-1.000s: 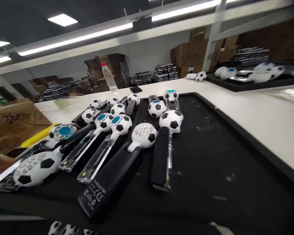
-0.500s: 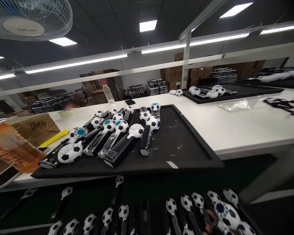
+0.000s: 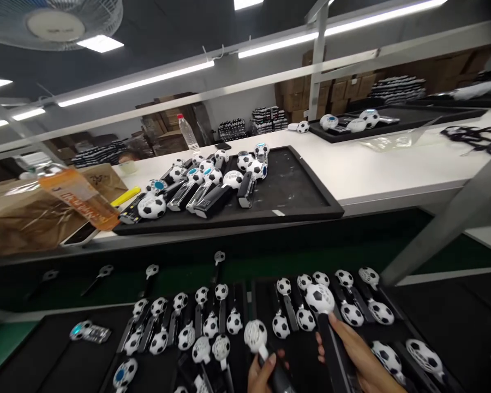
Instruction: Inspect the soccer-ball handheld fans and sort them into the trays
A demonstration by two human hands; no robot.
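Fans crowd the black tray around both hands. The left hand closes on the black handle of a lattice fan, head just above the fingers; the right hand wraps a ball fan below its head.

The bottom edge cuts off the left hand, the right hand and their black fan handles; the lettering on the orange packet is too blurred to read.

left hand | grip closed, bottom centre | right hand | grip closed, lower right
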